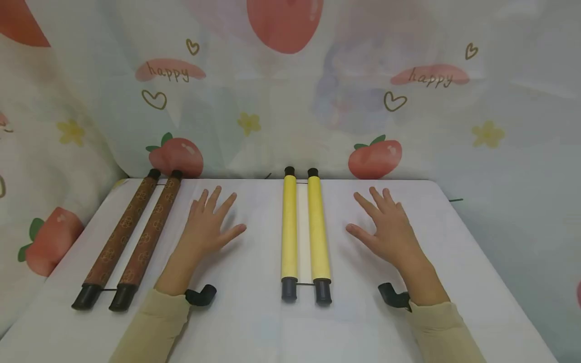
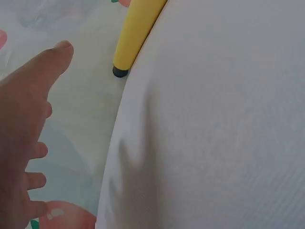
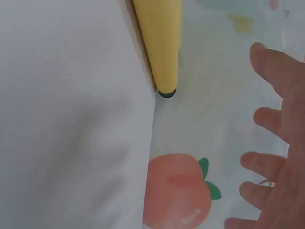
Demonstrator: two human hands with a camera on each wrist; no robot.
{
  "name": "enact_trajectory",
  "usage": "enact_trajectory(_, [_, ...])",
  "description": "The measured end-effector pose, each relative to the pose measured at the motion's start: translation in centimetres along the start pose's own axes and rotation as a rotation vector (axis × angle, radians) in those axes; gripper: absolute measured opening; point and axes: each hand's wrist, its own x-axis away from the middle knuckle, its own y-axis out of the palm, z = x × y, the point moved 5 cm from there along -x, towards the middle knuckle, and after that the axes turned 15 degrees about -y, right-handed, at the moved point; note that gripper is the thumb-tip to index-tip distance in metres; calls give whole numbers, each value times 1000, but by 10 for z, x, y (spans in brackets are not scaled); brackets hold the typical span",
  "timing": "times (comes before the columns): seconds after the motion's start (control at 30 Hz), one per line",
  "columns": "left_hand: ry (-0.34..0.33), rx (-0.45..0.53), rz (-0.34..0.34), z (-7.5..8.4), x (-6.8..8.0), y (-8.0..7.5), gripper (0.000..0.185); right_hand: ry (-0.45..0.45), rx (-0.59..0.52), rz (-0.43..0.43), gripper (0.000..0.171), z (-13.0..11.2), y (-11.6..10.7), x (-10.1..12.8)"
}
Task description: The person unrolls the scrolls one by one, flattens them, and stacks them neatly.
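Note:
A yellow scroll [image 1: 289, 227] lies in the middle of the white table, its two rolls side by side with black end knobs and a narrow pale strip between them. To its left, with fingers spread and holding nothing, my left hand [image 1: 206, 227] hovers above the tabletop. My right hand [image 1: 390, 234] is held likewise on the other side, apart from the scroll. One end of a yellow roll [image 2: 138, 36] shows in the left wrist view, and one [image 3: 162, 47] also in the right. Left of my left hand is a brown patterned scroll [image 1: 121, 229], also in two rolls.
The white table [image 1: 254, 327] has its far edge against a curtain [image 1: 290, 101] printed with peaches, hearts and flowers. Black curved pieces [image 1: 201, 295] sit at both wrists, by the beige sleeves [image 1: 152, 322].

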Motion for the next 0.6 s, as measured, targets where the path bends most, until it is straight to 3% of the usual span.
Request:
enact_trajectory(0.13, [169,-3,30,25,12,-2,78,-125,-93,-39,64,-22,10,-1])
enact_trajectory(0.33, [454,49,-57,70,33,2,68,-315,-219,-150,54,-60,23,-6])
enact_trajectory(0.43, [532,79,-100,88,37,0,65,-388,-195,-183,52,-72,24,-11])
enact_trajectory(0.6, [593,84,-172,105,39,0,58,-406,-174,-259,51,-77,24,-7])
